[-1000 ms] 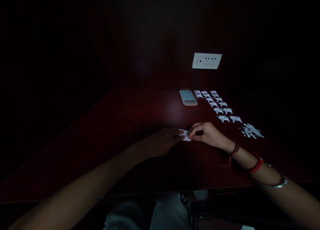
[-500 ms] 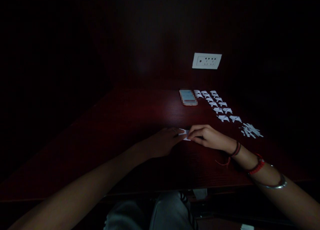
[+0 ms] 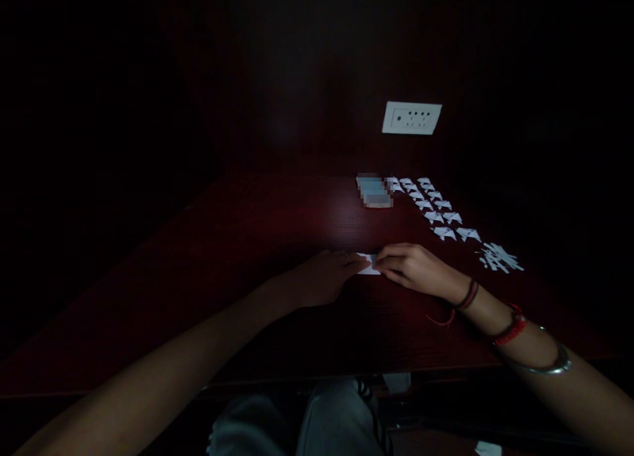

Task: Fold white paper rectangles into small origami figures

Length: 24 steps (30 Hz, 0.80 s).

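A small piece of white paper (image 3: 367, 269) lies on the dark red table (image 3: 257, 218) between my two hands, partly covered by fingers. My left hand (image 3: 319, 279), in shadow with a ring on one finger, holds the paper's left part, fingertips pressed against it. From the other side my right hand (image 3: 420, 268) pinches the right part, thumb and fingers drawn together. Fine creases in the paper are too dim to make out. Bracelets circle my right wrist and forearm.
Several folded white paper shapes (image 3: 443, 233) stand in two rows at the right. Nearer lies a pile of thin white paper strips (image 3: 500, 258). A phone (image 3: 375, 192) with a blurred screen rests behind my hands. A socket plate (image 3: 411, 118) is on the back wall.
My right fingers have closed in more on the paper's right part, and the paper looks flatter, with its outline changed. Both hands stay in nearly the same place; the view has shifted slightly.
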{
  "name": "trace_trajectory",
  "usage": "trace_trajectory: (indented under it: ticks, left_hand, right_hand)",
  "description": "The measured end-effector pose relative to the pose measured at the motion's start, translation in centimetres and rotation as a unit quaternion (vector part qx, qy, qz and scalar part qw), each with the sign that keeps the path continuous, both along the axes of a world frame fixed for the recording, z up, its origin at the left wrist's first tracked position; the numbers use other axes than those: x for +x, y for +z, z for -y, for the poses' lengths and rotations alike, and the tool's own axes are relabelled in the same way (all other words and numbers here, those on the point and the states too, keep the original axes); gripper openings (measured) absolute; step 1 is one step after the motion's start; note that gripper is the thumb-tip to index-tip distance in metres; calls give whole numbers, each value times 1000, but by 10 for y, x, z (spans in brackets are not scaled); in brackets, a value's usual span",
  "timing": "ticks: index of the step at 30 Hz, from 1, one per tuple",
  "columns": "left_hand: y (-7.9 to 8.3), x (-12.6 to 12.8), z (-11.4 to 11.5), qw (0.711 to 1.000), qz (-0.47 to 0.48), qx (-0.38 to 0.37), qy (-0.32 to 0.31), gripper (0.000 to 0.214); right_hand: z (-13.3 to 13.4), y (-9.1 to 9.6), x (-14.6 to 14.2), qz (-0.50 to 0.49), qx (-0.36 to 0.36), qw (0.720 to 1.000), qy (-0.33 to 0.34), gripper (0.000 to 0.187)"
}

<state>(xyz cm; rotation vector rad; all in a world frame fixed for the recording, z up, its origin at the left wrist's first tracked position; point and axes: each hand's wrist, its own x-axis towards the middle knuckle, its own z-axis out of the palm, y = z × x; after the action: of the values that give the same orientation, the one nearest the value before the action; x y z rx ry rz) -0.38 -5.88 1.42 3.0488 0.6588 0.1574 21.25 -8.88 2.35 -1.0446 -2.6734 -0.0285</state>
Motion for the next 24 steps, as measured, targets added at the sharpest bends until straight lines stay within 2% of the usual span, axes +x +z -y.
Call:
trace_trajectory:
  ticks: [7, 13, 24]
  left_hand:
    - [1, 3, -3, 1000, 13, -1, -25, 46]
    - [4, 7, -5, 998, 49, -15, -45, 43]
    - [2, 12, -7, 998, 17, 36, -51, 34]
  right_hand:
    - [0, 1, -2, 5, -2, 1000, 8, 22]
    - [-1, 0, -1, -39, -27, 999, -2, 23]
    - [-1, 0, 0, -61, -65, 996, 18, 20]
